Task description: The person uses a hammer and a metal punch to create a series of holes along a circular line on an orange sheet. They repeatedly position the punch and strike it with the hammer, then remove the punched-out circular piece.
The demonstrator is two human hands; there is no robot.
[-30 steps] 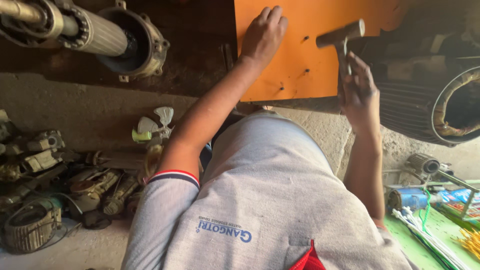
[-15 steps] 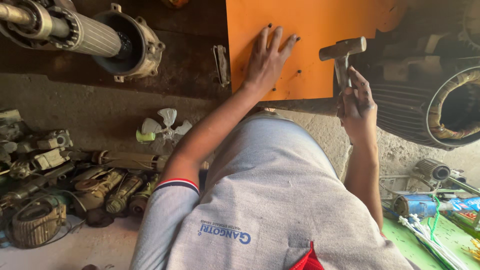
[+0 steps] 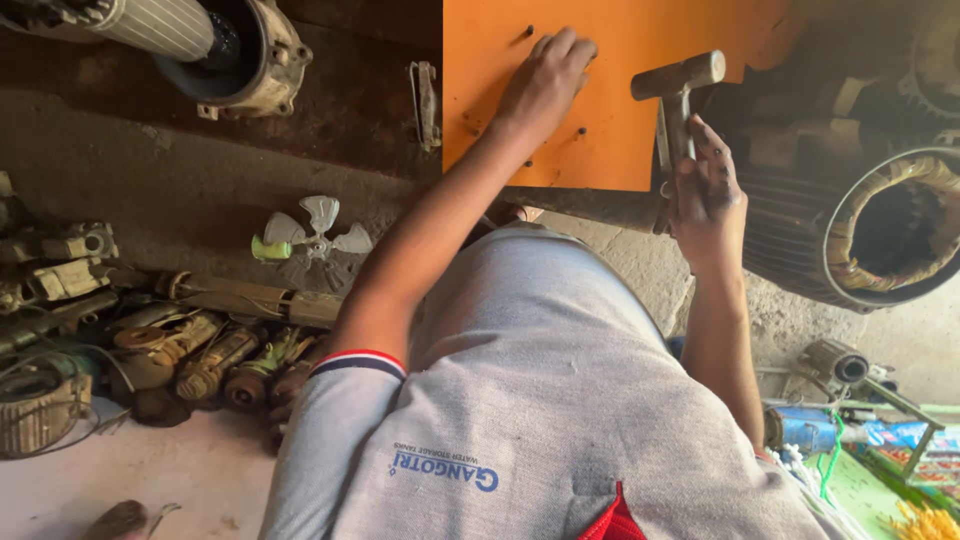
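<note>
We are pressing our left hand (image 3: 548,85), fingers now drawn together rather than splayed, on the orange panel (image 3: 610,70); our right hand (image 3: 706,195), fingers wrapped around the handle, is holding the hammer (image 3: 676,95) raised beside the motor housing (image 3: 850,220).

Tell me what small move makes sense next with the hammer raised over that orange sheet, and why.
Probably a short, light tap downward. The right hand grips the hammer by its handle, head raised beside the orange sheet, while the left hand lies flat on the sheet near small dark holes or pins. What it steadies is too small to tell, so keep the fingers clear.
</note>
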